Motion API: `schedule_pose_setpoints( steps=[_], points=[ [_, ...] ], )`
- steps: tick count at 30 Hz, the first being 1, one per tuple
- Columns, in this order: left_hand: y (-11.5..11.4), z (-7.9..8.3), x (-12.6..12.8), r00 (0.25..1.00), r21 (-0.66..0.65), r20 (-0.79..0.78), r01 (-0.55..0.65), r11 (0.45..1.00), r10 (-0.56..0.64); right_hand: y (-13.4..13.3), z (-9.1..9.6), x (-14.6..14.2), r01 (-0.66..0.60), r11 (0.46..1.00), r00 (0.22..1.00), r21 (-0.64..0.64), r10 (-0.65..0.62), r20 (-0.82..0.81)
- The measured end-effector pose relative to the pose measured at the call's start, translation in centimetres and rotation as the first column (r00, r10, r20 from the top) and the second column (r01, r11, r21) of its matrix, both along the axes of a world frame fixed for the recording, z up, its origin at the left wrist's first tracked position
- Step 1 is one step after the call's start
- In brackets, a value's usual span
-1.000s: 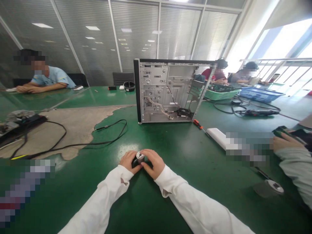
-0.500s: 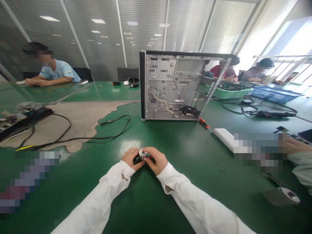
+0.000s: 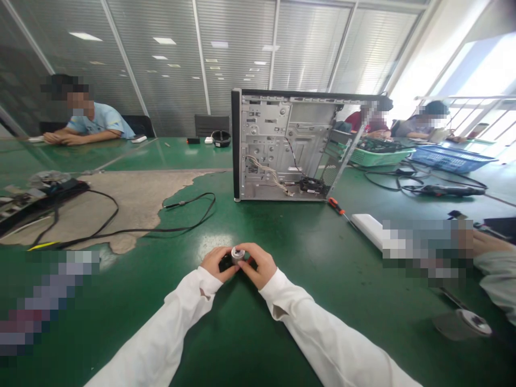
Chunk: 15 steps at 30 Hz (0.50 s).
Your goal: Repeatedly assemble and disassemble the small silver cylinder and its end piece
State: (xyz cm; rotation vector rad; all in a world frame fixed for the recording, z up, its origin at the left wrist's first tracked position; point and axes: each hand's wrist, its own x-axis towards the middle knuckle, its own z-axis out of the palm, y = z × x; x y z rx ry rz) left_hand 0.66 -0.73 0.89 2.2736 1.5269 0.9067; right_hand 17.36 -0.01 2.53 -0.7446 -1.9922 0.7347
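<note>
Both my hands meet low in the middle of the green table [image 3: 314,269], in white sleeves. My left hand [image 3: 213,263] and my right hand [image 3: 258,263] are both curled round a small part with a silver cylindrical top and a black body [image 3: 237,255]. The fingers of each hand are pinched on it. Beyond them stands an open grey computer case [image 3: 282,145], its side panel off, with wires and a small black fan inside at the bottom.
A black cable [image 3: 133,226] loops across a worn patch at the left. An orange-handled screwdriver [image 3: 336,206] and a white bar [image 3: 367,226] lie right of the case. Another person's hand [image 3: 484,242] is at the right edge. Green and blue baskets and seated people are at the far side.
My hands have stayed together on the small part, turning it slightly. The view shifted left and up a little, then down a little; the hand at the right moved back.
</note>
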Motion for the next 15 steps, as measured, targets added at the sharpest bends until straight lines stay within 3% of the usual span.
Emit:
schedule_pose_setpoints(
  steps=[3, 6, 10, 15],
  points=[
    [-0.1, -0.1, 0.0, 1.000, 0.002, -0.013, 0.006, 1.000, -0.006, 0.3, -0.5, -0.2, 0.077, 0.995, 0.995, -0.060, -0.080, -0.055],
    [-0.1, -0.2, 0.0, 0.998, 0.007, -0.064, 0.006, 1.000, -0.006, 0.8, -1.4, -0.5, 0.119, 0.970, 0.976, -0.214, -0.154, -0.153],
    [-0.1, -0.2, 0.1, 0.996, 0.010, -0.086, 0.000, 1.000, 0.001, 1.6, -2.5, -0.8, 0.126, 0.899, 0.935, -0.419, -0.249, -0.253],
    [-0.2, -0.2, 0.3, 1.000, 0.014, -0.014, 0.000, 1.000, 0.000, 1.9, -3.1, -1.0, 0.107, 0.817, 0.892, -0.566, -0.331, -0.309]
  ],
)
